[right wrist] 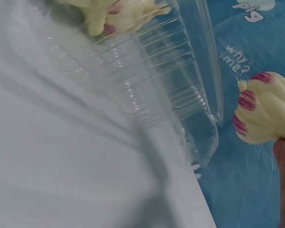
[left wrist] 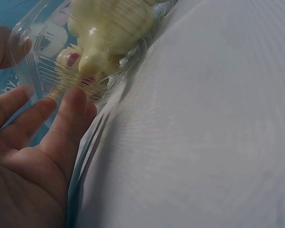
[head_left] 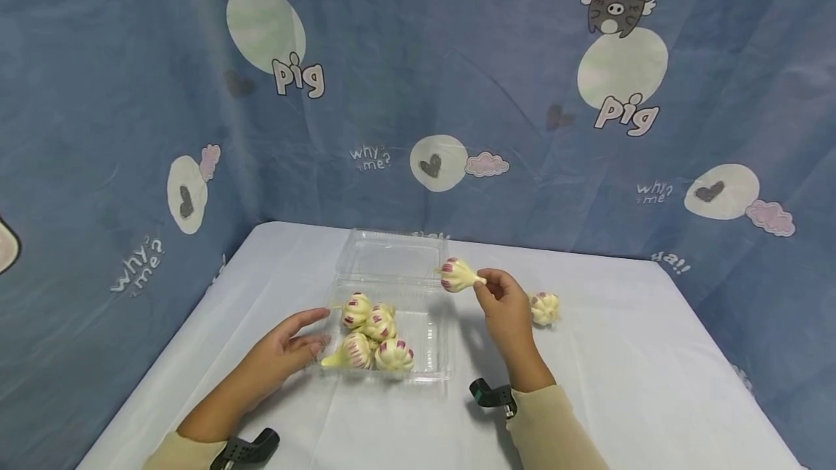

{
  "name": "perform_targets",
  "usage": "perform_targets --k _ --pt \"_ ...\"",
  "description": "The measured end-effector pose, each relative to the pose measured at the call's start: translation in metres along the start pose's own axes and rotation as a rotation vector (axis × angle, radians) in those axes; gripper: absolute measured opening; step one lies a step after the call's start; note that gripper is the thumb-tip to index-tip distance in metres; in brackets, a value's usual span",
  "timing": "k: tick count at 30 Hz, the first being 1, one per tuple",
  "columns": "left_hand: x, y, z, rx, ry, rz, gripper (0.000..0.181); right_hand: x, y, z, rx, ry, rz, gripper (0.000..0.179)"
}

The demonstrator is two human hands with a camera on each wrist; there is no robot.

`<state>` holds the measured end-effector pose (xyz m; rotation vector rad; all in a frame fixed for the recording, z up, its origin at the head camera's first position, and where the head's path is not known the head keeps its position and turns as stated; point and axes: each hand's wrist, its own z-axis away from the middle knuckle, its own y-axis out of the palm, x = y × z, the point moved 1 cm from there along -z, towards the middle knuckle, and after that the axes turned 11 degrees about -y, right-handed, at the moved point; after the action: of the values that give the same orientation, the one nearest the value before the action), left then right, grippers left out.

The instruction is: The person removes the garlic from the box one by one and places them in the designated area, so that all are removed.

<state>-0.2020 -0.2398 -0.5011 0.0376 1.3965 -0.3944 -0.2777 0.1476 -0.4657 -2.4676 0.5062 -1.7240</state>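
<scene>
My right hand [head_left: 508, 310] pinches a garlic bulb [head_left: 457, 275] by its pale stem, holding it up over the right edge of a clear plastic clamshell box [head_left: 431, 343]. In the right wrist view the held garlic bulb [right wrist: 265, 108] shows purple patches, and only part of the hand is in sight. Several more cream and purple garlic bulbs [head_left: 380, 323] sit in the left half of the box. At the box's left side is my left hand [head_left: 287, 348], its fingers loosely extended. The left wrist view has its fingertips [left wrist: 75, 102] right at the ribbed wall.
Another garlic bulb [head_left: 544, 308] lies on the white tabletop [head_left: 627, 376], right of my right hand. The box's transparent lid [head_left: 392, 254] is folded back toward the rear. A blue printed curtain [head_left: 522, 93] hangs behind the table and along its sides.
</scene>
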Motion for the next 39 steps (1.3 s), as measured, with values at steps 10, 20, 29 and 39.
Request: perform_targets --k 10,20,29,39 --pt "0.002 0.000 -0.001 -0.016 0.000 -0.013 0.067 -0.007 -0.005 0.006 -0.038 0.022 0.021 0.019" --pt "0.001 0.000 0.000 -0.001 0.034 0.005 0.067 -0.009 -0.015 0.009 -0.073 0.029 0.048 0.019" --pt "0.006 0.000 -0.003 -0.022 0.009 -0.009 0.067 -0.011 -0.029 0.007 -0.102 0.021 0.082 0.021" --pt "0.005 0.000 -0.002 -0.012 0.018 -0.016 0.066 -0.016 -0.040 0.011 -0.139 0.016 0.108 0.020"
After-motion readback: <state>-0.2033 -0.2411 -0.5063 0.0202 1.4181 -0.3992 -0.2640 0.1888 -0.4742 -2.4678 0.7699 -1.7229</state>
